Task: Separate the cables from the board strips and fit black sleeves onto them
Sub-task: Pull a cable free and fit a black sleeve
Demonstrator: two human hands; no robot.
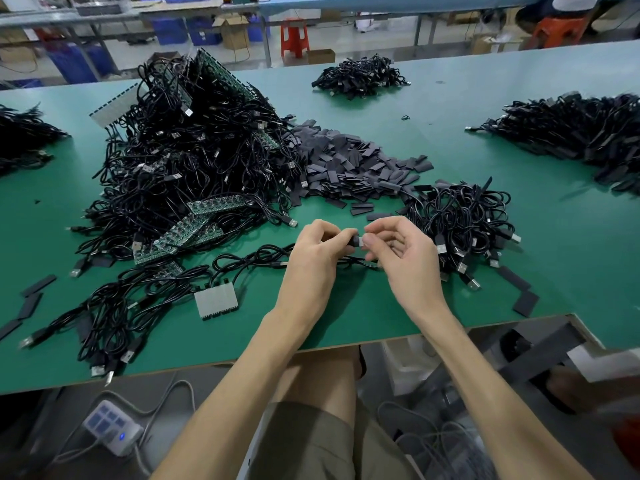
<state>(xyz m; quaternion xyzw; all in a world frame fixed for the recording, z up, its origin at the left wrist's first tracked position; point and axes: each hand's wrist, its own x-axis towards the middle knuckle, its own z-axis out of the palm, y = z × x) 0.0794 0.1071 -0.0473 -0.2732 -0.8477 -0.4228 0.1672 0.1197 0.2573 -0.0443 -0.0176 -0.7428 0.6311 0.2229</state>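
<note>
My left hand grips a black sleeve over the middle of the green table. My right hand pinches the small end of a cable right at the sleeve's mouth. That black cable trails left under my hands. A short board strip with cables attached lies near the front edge. A big tangle of cables and green board strips rises at the left. Loose black sleeves are heaped behind my hands.
A bundle of cables lies right of my hands. More cable piles sit at the far right, far middle and left edge. Stray sleeves lie near the front right corner. A power strip is on the floor.
</note>
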